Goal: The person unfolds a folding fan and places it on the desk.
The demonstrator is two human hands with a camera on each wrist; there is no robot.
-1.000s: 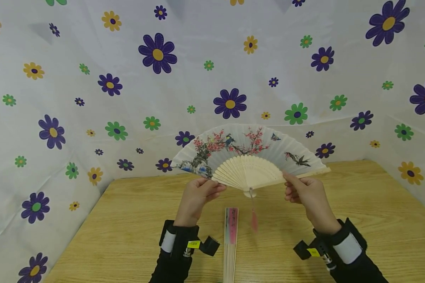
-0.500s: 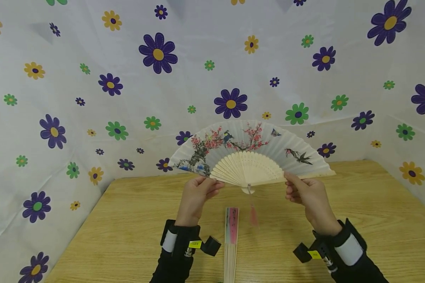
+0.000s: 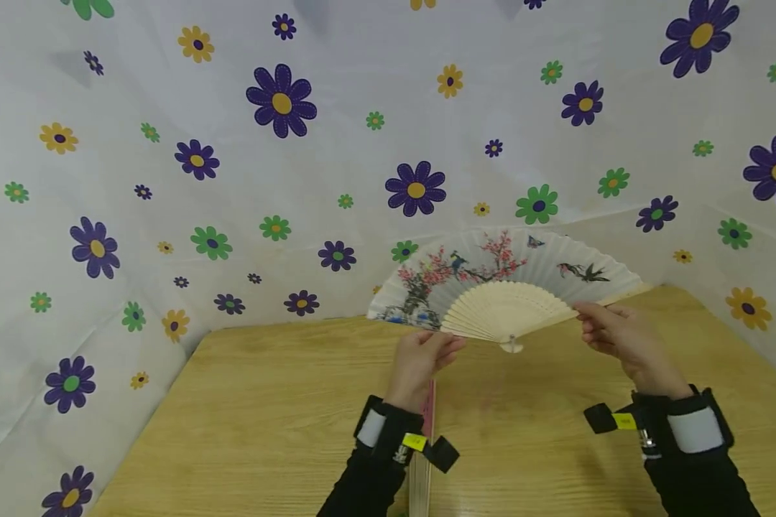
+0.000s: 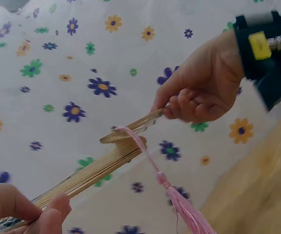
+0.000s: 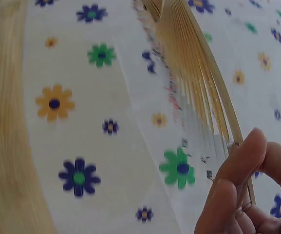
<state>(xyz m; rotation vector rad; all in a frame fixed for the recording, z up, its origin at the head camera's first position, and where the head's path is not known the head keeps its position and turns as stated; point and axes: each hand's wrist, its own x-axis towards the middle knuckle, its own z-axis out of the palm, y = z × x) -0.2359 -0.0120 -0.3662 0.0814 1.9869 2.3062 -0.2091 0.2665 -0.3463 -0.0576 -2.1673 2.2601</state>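
Observation:
A spread folding fan (image 3: 504,309) with pale ribs and a white leaf painted with pink blossoms and birds is held up above the table. My left hand (image 3: 420,362) pinches its left outer rib, and my right hand (image 3: 630,345) pinches the right one. The left wrist view shows the pink tassel (image 4: 184,202) hanging from the fan's pivot. A closed folding fan (image 3: 419,474) with a pink part lies on the table, partly hidden behind my left hand and sleeve. From the right wrist, the fan's ribs (image 5: 194,58) appear nearly edge-on beside my fingers.
The wooden table (image 3: 265,409) stretches beneath both hands. Behind it and at both sides hangs a white cloth (image 3: 336,158) printed with purple, yellow and green flowers. Each wrist wears a dark strap with a small camera.
Both hands have carried the spread fan to the right, and it tilts up slightly at its right end. My left arm now covers part of the closed fan. The view has shifted a little.

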